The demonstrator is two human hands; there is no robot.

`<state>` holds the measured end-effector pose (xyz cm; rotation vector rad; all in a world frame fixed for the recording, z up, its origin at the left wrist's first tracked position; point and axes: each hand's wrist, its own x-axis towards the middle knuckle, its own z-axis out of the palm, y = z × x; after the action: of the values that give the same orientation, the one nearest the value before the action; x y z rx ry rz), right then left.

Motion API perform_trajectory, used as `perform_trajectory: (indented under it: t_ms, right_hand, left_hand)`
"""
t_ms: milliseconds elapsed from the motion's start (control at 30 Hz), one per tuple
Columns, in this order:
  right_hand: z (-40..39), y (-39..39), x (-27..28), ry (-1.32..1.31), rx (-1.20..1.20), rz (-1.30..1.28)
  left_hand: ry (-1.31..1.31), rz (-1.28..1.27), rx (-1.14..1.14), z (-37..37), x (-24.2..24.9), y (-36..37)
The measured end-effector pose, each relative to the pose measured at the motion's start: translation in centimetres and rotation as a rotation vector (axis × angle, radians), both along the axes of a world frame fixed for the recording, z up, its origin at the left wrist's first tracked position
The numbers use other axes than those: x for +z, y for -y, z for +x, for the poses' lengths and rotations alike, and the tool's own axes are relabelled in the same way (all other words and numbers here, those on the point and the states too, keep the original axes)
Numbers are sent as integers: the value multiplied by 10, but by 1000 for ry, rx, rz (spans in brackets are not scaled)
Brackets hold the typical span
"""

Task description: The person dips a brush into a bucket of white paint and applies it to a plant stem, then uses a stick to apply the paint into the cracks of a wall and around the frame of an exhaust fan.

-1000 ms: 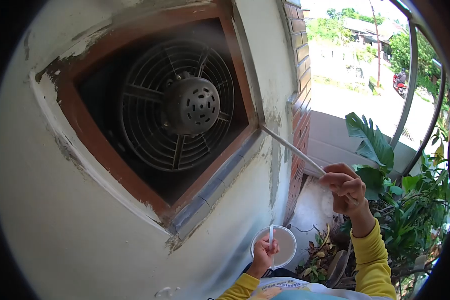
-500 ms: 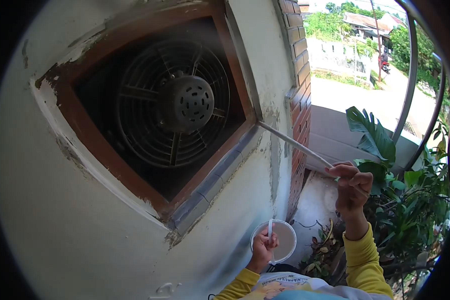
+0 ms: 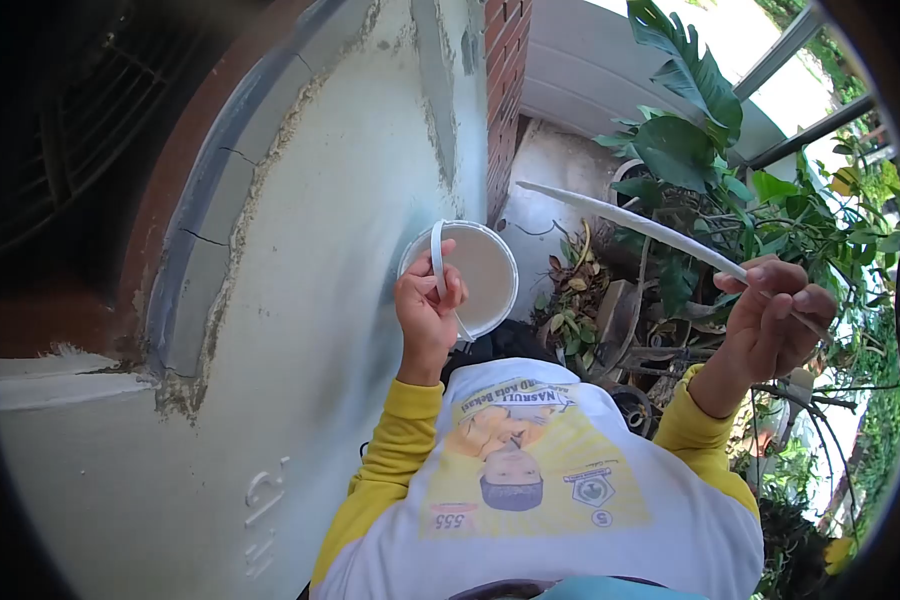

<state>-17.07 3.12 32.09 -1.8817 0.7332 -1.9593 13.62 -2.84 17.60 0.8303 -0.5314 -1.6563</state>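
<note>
My left hand point(image 3: 430, 308) is closed around the white strap handle point(image 3: 437, 250) of a round white bucket point(image 3: 516, 275). Inside the bucket shows a pale, greyish-white surface. Out to the right, my right hand point(image 3: 773, 315) grips a long, thin white stick point(image 3: 650, 228) near its lower end. The stick tapers to a point at its far end, which points up and left over the ground beyond the bucket. Its tip stands apart from the wall in this view.
The pale wall point(image 3: 315, 260) runs along my left, with the brown window frame point(image 3: 160, 170) and its cracked grey ledge point(image 3: 195, 225). Beyond is a brick column point(image 3: 506, 85). Leafy plants point(image 3: 685, 150), dry leaves and branches crowd the right.
My view has tilted down and right. The stick's tip, earlier at the window frame's corner, has come away from it. The bucket stays in my left hand.
</note>
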Motion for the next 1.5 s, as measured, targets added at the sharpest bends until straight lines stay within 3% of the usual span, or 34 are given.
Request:
perform_trajectory:
  t_ms: [133,267,667,867,967,1300,1500]
  right_hand:
    - [49,-12,-47,151,86,288]
    - [84,1,-102,-241,122,430]
    - [135,31,-164,-688,160,445]
    - [113,29,-153,-304,60,483]
    - [106,21,-158,266,68,728]
    - [107,24,-191,783,42,922]
    - [68,9,-181,877,-5,891]
  left_hand:
    - [70,19,-26,0,7,1]
    - [166,50,-44,3,24,7]
    - [260,16,-44,7,43,3]
    - [263,7,-22,7,43,1]
    - [246,7,-8,6,39,-1]
    - [214,22,-19,-14,20,-14]
    - [167,60,43,-7,11,-11]
